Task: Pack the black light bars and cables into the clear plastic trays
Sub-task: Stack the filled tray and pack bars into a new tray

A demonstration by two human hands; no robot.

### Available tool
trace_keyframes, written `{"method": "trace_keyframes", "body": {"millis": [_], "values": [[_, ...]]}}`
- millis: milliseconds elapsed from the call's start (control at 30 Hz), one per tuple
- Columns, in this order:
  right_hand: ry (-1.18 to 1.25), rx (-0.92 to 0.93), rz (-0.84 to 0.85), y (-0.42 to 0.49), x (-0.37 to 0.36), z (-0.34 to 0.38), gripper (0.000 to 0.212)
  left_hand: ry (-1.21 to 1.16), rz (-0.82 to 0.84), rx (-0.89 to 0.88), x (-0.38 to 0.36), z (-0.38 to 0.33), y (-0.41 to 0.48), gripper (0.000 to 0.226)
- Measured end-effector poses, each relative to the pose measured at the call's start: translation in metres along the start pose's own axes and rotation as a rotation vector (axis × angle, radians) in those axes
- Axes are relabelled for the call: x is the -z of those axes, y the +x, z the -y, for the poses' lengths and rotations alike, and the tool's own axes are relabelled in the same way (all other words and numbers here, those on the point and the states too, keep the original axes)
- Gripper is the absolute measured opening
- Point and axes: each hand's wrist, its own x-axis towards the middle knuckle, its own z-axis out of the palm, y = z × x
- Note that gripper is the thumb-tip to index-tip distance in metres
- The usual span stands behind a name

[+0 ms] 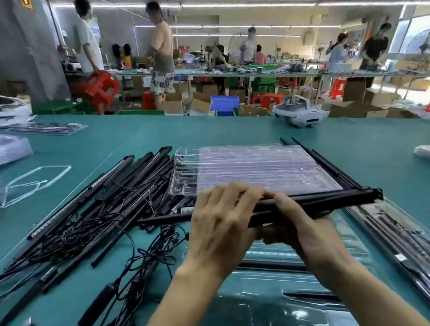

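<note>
Both hands are occupied with one load. The left hand (223,216) lies over the top of a bundle of black light bars (349,197), fingers curled down its far side. The right hand (303,229) grips the same bundle from below, thumb on top. The bundle is held level, running from nine to three o'clock, raised off the green table (369,142).

Judgement: the two-handed hold serves to square the bars together and keep their ends aligned, so that they go into the tray slots as a set.

Directly beneath the hands, at six o'clock, lies an open clear tray (282,307) with a few bars already seated in its channels; it appears to be the intended receiver. At twelve o'clock sits a stack of clear plastic trays (250,166), within reach as the next supply. At nine o'clock lies the loose pile of bars and cables (91,206), tangled and unsorted. At four o'clock a filled tray (410,246) lies set aside.

Risk noted: trailing cables from the pile cross toward the open tray and may snag.
</note>
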Motion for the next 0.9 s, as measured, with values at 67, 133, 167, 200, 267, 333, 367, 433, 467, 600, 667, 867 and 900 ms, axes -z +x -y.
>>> {"method": "trace_keyframes", "body": {"millis": [67, 133, 167, 200, 267, 333, 367, 433, 467, 600, 667, 867, 900], "values": [[-0.029, 0.052, -0.068, 0.011, 0.003, 0.012, 0.033, 0.033, 0.121, 0.052, 0.004, 0.004, -0.002, 0.046], [0.083, 0.019, -0.235, 0.026, 0.019, 0.024, 0.022, 0.103, 0.242, 0.124, 0.009, 0.018, -0.01, 0.06], [0.187, -0.002, -0.306, 0.032, 0.03, 0.03, 0.019, 0.137, 0.295, 0.177, 0.011, 0.025, -0.016, 0.061], [0.291, -0.009, -0.353, 0.036, 0.041, 0.035, 0.017, 0.156, 0.352, 0.23, 0.012, 0.03, -0.023, 0.059], [0.458, 0.01, -0.378, 0.044, 0.056, 0.042, 0.017, 0.178, 0.468, 0.368, 0.015, 0.039, -0.032, 0.057], [0.586, 0.047, -0.36, 0.051, 0.062, 0.043, 0.017, 0.178, 0.564, 0.443, 0.018, 0.047, -0.039, 0.062], [0.644, 0.069, -0.352, 0.054, 0.062, 0.044, 0.016, 0.166, 0.585, 0.45, 0.019, 0.05, -0.042, 0.064], [0.749, 0.113, -0.367, 0.061, 0.062, 0.051, 0.015, 0.145, 0.627, 0.473, 0.023, 0.056, -0.048, 0.068], [0.786, 0.134, -0.379, 0.064, 0.063, 0.055, 0.016, 0.162, 0.667, 0.505, 0.026, 0.061, -0.051, 0.071], [0.866, 0.23, -0.439, 0.071, 0.076, 0.07, 0.027, 0.243, 0.592, 0.627, 0.03, 0.075, -0.054, 0.06], [0.886, 0.251, -0.491, 0.072, 0.084, 0.074, 0.027, 0.267, 0.479, 0.561, 0.03, 0.076, -0.05, 0.045], [0.845, 0.193, -0.636, 0.058, 0.125, 0.063, 0.03, 0.226, 0.261, 0.523, 0.034, 0.082, -0.042, 0.032], [0.826, 0.175, -0.634, 0.054, 0.131, 0.061, 0.033, 0.211, 0.224, 0.558, 0.034, 0.084, -0.041, 0.029]]}}
